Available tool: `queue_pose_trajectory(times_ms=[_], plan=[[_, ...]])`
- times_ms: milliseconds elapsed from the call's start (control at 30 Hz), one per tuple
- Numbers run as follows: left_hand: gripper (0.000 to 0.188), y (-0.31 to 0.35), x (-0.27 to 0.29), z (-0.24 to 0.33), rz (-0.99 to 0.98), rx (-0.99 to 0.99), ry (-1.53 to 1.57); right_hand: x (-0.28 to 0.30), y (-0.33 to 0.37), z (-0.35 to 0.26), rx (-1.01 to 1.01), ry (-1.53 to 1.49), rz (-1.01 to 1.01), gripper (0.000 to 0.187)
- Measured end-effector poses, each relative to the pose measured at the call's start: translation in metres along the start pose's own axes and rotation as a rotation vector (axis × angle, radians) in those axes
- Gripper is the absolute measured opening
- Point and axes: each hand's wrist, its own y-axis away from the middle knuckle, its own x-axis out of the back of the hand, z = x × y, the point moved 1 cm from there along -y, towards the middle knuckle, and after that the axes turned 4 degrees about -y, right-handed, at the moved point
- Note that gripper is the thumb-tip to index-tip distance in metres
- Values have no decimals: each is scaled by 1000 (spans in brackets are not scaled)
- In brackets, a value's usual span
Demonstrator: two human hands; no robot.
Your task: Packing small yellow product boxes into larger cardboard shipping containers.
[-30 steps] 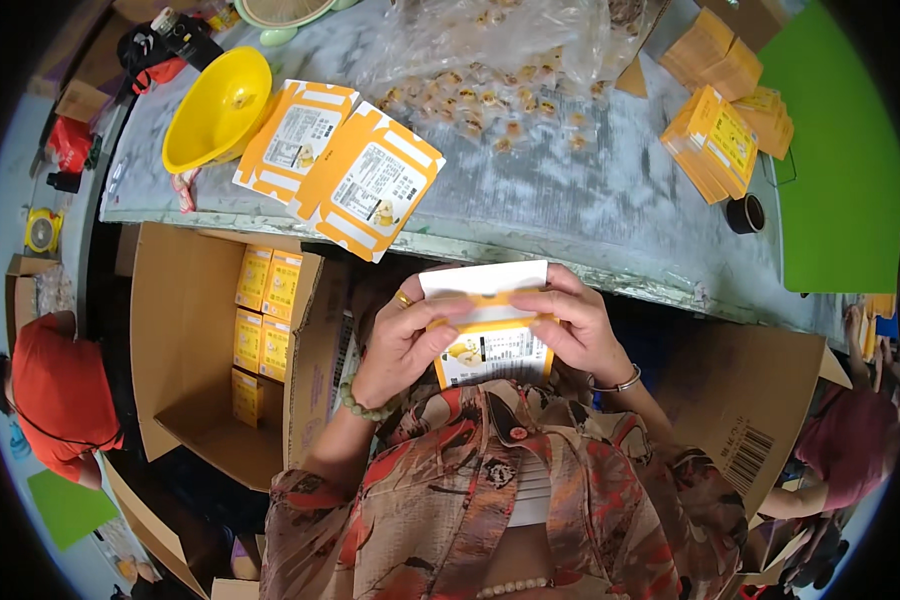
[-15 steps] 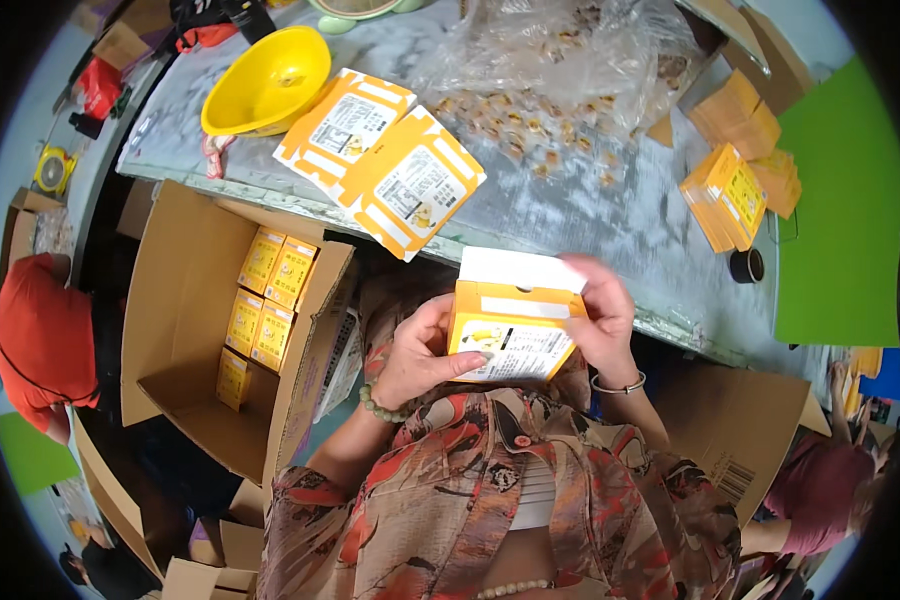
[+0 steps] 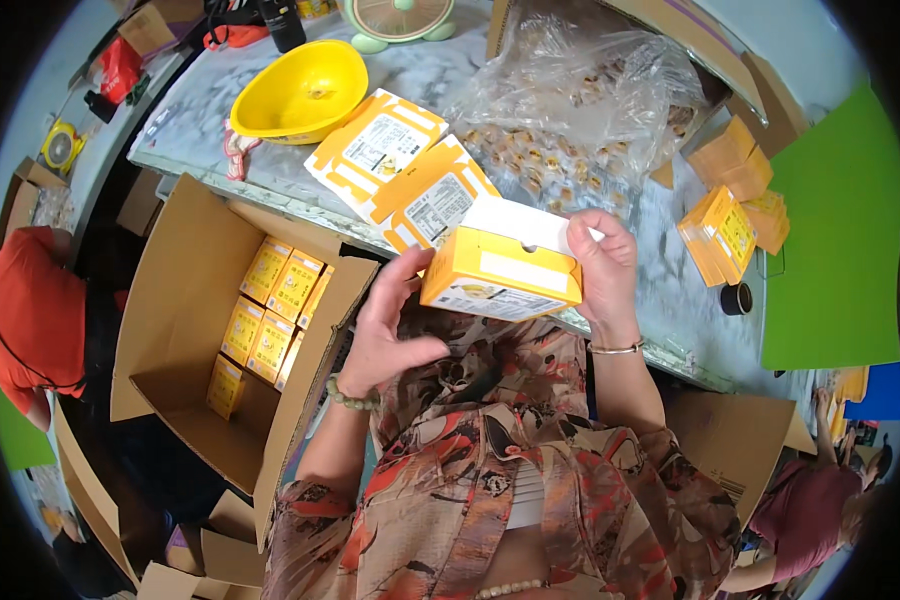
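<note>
Yellow and white, a small carton (image 3: 500, 277) sits in the right hand (image 3: 607, 262), which pinches its right end by the raised white flap (image 3: 525, 222). The left hand (image 3: 382, 335) is spread wide just beside the carton's left end; whether its fingertips touch, I cannot tell. Beyond both hands lie flat blanks (image 3: 380, 147); left of the left hand, a cardboard box (image 3: 165, 310) holds packed cartons (image 3: 268, 270).

Bright, diffuse light on tabletop (image 3: 660, 255); glare on plastic bag (image 3: 610, 100); fisheye edges bent, corners black.
</note>
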Motion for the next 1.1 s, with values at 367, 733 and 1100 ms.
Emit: queue_pose_trajectory(times_ms=[367,733,1100], plan=[[44,22,-20,-14,-31,216,-141,8,35,10,310,806,-207,33],[43,27,-36,-24,-67,138,-199,26,48,20,176,534,-305,24],[44,-10,-24,1,-27,-291,-565,32,11,14,172,121,12,28]])
